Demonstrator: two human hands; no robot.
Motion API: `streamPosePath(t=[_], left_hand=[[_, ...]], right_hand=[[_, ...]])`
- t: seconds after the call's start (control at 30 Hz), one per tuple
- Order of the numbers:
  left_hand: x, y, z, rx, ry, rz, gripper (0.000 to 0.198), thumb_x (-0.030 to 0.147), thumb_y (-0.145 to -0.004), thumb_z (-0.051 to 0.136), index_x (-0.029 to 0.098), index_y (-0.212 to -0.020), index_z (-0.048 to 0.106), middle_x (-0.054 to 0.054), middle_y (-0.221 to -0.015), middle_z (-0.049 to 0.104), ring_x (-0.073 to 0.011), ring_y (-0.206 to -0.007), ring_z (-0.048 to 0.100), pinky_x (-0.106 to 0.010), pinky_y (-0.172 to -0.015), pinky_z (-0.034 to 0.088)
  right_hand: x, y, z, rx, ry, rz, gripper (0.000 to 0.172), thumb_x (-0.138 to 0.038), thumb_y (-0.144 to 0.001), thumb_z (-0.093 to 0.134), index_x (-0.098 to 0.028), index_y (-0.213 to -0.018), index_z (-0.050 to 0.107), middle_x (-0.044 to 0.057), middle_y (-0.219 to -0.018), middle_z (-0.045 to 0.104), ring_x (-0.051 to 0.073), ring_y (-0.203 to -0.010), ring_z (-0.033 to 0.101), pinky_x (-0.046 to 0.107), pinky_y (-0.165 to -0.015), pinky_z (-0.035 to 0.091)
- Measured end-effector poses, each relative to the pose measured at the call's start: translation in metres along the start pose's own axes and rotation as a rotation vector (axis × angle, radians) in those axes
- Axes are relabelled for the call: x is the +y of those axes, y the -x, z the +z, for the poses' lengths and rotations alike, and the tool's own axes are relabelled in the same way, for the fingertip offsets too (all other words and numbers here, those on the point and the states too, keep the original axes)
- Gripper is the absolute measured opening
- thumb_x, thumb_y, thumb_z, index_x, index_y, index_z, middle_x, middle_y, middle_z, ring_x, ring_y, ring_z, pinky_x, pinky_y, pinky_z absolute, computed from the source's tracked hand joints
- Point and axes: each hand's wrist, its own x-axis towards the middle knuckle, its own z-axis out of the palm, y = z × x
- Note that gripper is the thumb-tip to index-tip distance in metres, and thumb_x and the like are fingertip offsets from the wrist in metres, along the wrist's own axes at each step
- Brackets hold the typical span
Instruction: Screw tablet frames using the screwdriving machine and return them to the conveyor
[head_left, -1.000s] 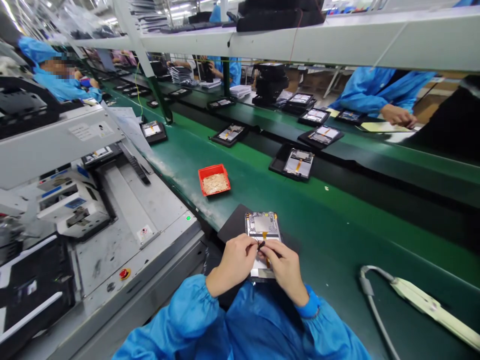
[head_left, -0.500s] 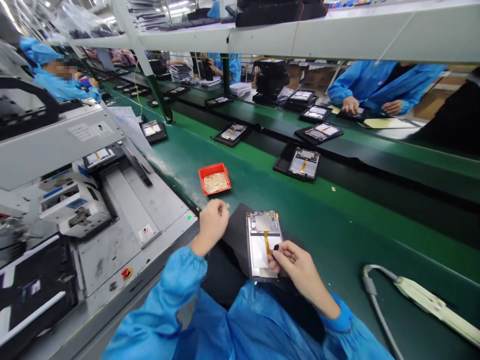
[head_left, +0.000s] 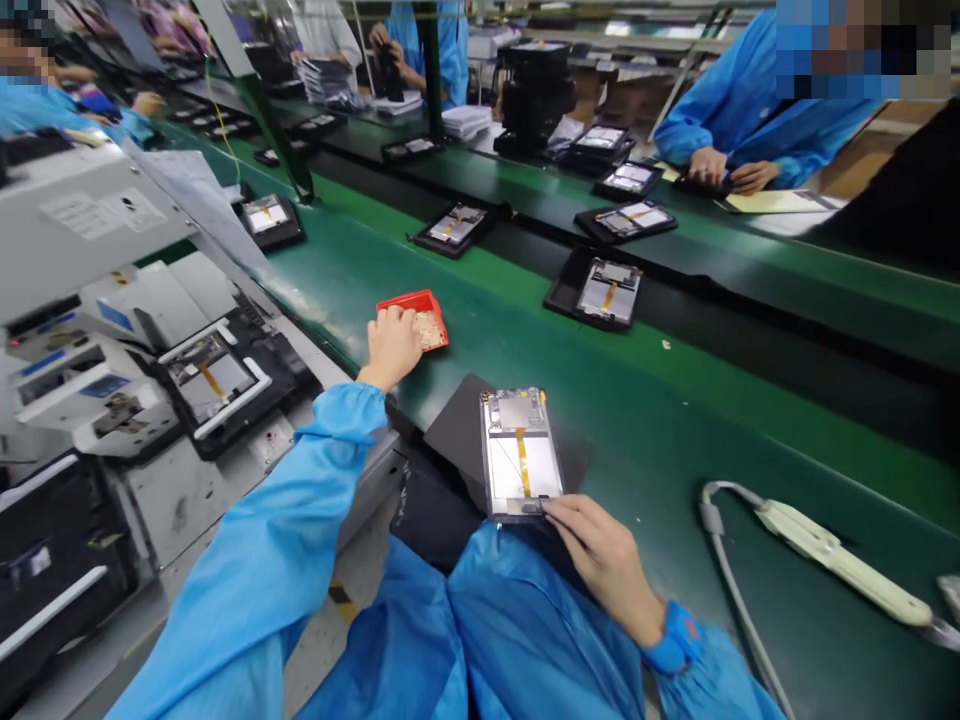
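Observation:
My left hand [head_left: 391, 348] reaches forward onto a red plastic tray [head_left: 431, 303], its fingers bunched over the tan contents [head_left: 430, 330], which they partly hide. Nearer to me, an open tablet housing [head_left: 521, 455] lies on a dark mat [head_left: 457, 440]. It shows a metal board at its far end and an orange flex cable [head_left: 523, 462] down its middle. My right hand [head_left: 601, 560] grips the tablet's near edge, its fingertips touching the frame.
A green conveyor belt [head_left: 645, 420] runs past with several tablets in black trays. A grey machine [head_left: 217, 375] at left holds another tablet. A white cable [head_left: 825, 555] lies at right. A co-worker's hands [head_left: 720, 170] work across the line.
My left hand has moved forward from beside the tablet onto the red tray. The small black piece at my right fingers no longer shows. The view has tilted down, and a tablet now sits in the machine.

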Motion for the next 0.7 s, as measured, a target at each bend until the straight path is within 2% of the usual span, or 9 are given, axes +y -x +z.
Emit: streamPosePath(t=[0.17,0.23,0.3,0.33,0.4,0.47,0.53,0.6,0.7], left_hand=[[-0.009,0.003,0.003,-0.011,0.06,-0.11,0.036,0.038,-0.1,0.035,0.019,-0.094,0.066,-0.014,-0.094,0.07,-0.0295,-0.091,0.062,-0.04,-0.081,0.043],[-0.007,0.011,-0.001,0.055,0.139,-0.153,0.033,0.038,-0.099,0.038,0.019,-0.097,0.065,-0.013,-0.092,0.071,-0.0286,-0.089,0.064,-0.038,-0.08,0.044],[0.001,0.029,-0.007,0.156,0.28,-0.12,0.025,0.027,-0.097,0.041,0.018,-0.102,0.064,-0.01,-0.095,0.071,-0.0261,-0.092,0.065,-0.037,-0.083,0.046],[0.008,0.042,-0.011,0.194,0.374,-0.056,0.024,0.021,-0.095,0.042,0.018,-0.103,0.064,-0.009,-0.096,0.071,-0.0244,-0.094,0.065,-0.036,-0.085,0.047],[0.027,0.075,-0.019,0.19,0.568,0.173,0.025,0.013,-0.091,0.044,0.018,-0.104,0.065,-0.009,-0.101,0.07,-0.0217,-0.099,0.064,-0.034,-0.09,0.048],[0.049,0.111,-0.024,0.038,0.684,0.492,0.029,0.01,-0.09,0.047,0.02,-0.111,0.065,-0.009,-0.113,0.067,-0.0206,-0.109,0.061,-0.033,-0.095,0.047],[0.07,0.141,-0.024,-0.118,0.643,0.759,0.033,0.011,-0.091,0.05,0.022,-0.12,0.063,-0.01,-0.128,0.062,-0.0213,-0.115,0.059,-0.033,-0.094,0.048],[0.083,0.158,-0.018,-0.199,0.531,0.886,0.027,0.014,-0.094,0.05,0.022,-0.114,0.066,-0.011,-0.124,0.063,-0.021,-0.107,0.061,-0.033,-0.086,0.049],[0.089,0.163,-0.009,-0.187,0.485,0.865,0.023,0.019,-0.099,0.047,0.02,-0.098,0.07,-0.008,-0.101,0.069,-0.0185,-0.09,0.063,-0.032,-0.078,0.047]], right_hand=[[-0.001,0.004,0.009,0.005,0.0,-0.07,0.025,-0.01,-0.093,0.059,-0.022,-0.111,0.07,0.007,-0.095,0.069,0.019,-0.087,0.064,0.032,-0.076,0.054],[-0.001,0.002,0.013,0.008,-0.02,-0.072,0.025,-0.01,-0.092,0.06,-0.023,-0.109,0.071,0.006,-0.093,0.07,0.019,-0.085,0.064,0.034,-0.074,0.054],[-0.001,0.0,0.015,0.028,-0.048,-0.063,0.024,-0.01,-0.091,0.06,-0.023,-0.109,0.071,0.006,-0.092,0.07,0.019,-0.084,0.063,0.034,-0.074,0.054],[0.0,-0.001,0.016,0.04,-0.065,-0.055,0.025,-0.01,-0.091,0.061,-0.024,-0.109,0.071,0.006,-0.092,0.07,0.019,-0.084,0.064,0.035,-0.074,0.054],[0.0,-0.003,0.017,0.059,-0.103,-0.032,0.024,-0.01,-0.091,0.061,-0.024,-0.108,0.072,0.006,-0.093,0.071,0.019,-0.085,0.064,0.035,-0.075,0.054],[0.001,-0.005,0.017,0.059,-0.143,0.001,0.023,-0.011,-0.092,0.06,-0.025,-0.106,0.072,0.006,-0.094,0.071,0.02,-0.087,0.064,0.036,-0.076,0.054],[0.002,-0.008,0.017,0.056,-0.177,0.048,0.02,-0.015,-0.093,0.059,-0.025,-0.105,0.072,0.006,-0.094,0.071,0.02,-0.088,0.064,0.037,-0.078,0.053],[0.003,-0.012,0.017,0.073,-0.196,0.123,0.016,-0.021,-0.094,0.059,-0.024,-0.101,0.073,0.007,-0.094,0.071,0.021,-0.088,0.065,0.038,-0.081,0.053],[0.003,-0.018,0.018,0.113,-0.203,0.305,0.016,-0.031,-0.094,0.06,-0.022,-0.093,0.073,0.007,-0.093,0.072,0.022,-0.086,0.065,0.036,-0.08,0.052]])
